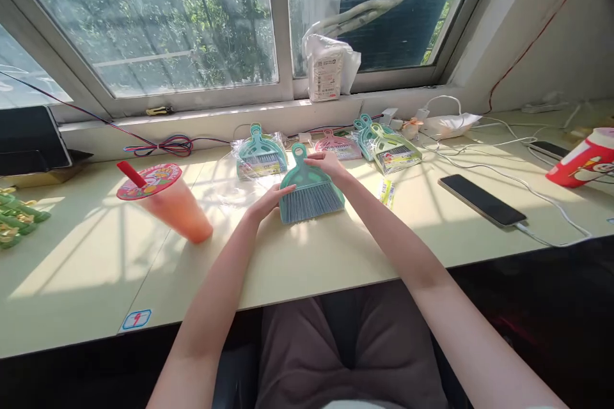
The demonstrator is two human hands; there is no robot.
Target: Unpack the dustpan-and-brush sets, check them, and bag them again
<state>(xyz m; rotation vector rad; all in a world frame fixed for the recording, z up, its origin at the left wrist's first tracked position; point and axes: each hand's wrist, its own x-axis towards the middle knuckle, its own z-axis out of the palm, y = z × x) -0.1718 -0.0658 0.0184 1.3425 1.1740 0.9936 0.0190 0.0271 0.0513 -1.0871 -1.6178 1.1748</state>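
A small green brush with grey bristles (pixel 311 202), nested in a matching green dustpan (pixel 286 212), is held above the table just in front of me. My left hand (pixel 269 202) grips the set at its left edge, thumb over the front. At the handle's right side, my right hand (pixel 329 166) has its fingers closed on the set; part of them is hidden. Behind lies another teal dustpan set (pixel 259 152) on clear plastic wrapping. A pink set (pixel 338 144) and a yellow-green packaged set (pixel 394 152) lie to the right, with a teal one (pixel 367 134) beside them.
On the left stands a cup of orange drink (pixel 180 211) with a red straw. A phone (pixel 482 200) on a white cable lies to the right, near a red cup (pixel 585 158). Bundled wires (pixel 160 146) lie by the sill, and a yellow label (pixel 386 193) is near my right arm.
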